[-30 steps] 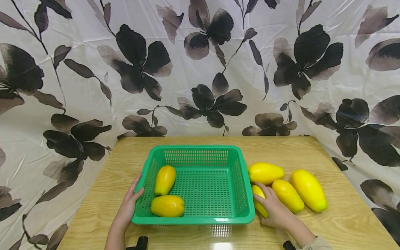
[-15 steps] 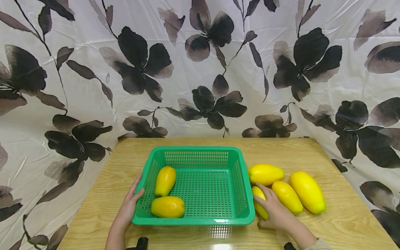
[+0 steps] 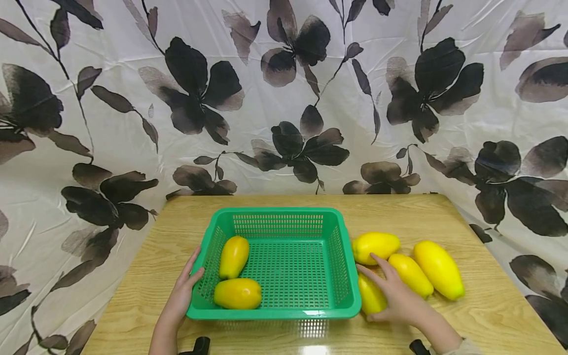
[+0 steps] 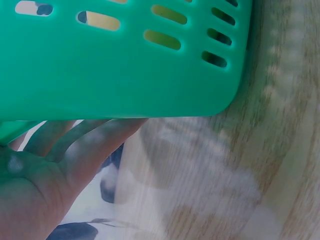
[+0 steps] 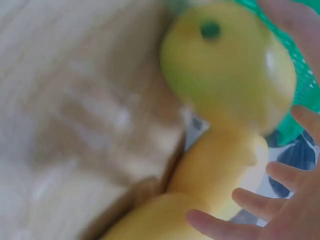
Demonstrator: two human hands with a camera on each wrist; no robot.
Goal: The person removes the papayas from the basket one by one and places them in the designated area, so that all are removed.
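Observation:
A green plastic basket [image 3: 284, 312] stands on the wooden table. Inside it, at the left, lie two yellow mangoes, the upright-lying mango [image 3: 234, 257] and the crosswise mango [image 3: 238, 294]. My left hand [image 3: 179, 291] rests against the basket's left side, its fingers straight along the outside in the left wrist view. Beside the basket's right wall, my right hand [image 3: 399, 298] hovers with spread fingers over a mango [image 3: 371, 297]. From the right wrist view, those fingertips stand apart from the nearest mango [image 5: 225, 70], which has a dark green spot on its end.
Right of the basket lie three more mangoes: one by the wall [image 3: 377, 246], one near my right fingers [image 3: 410, 276] and one farthest right [image 3: 439, 270]. A floral cloth [image 3: 293, 98] hangs behind the table [image 3: 310, 201]. Dark wrist mounts show at the bottom edge.
My right hand has spread its fingers and lifted off the mango beside the basket, which has turned slightly and lies a little nearer. The left hand and basket have not moved.

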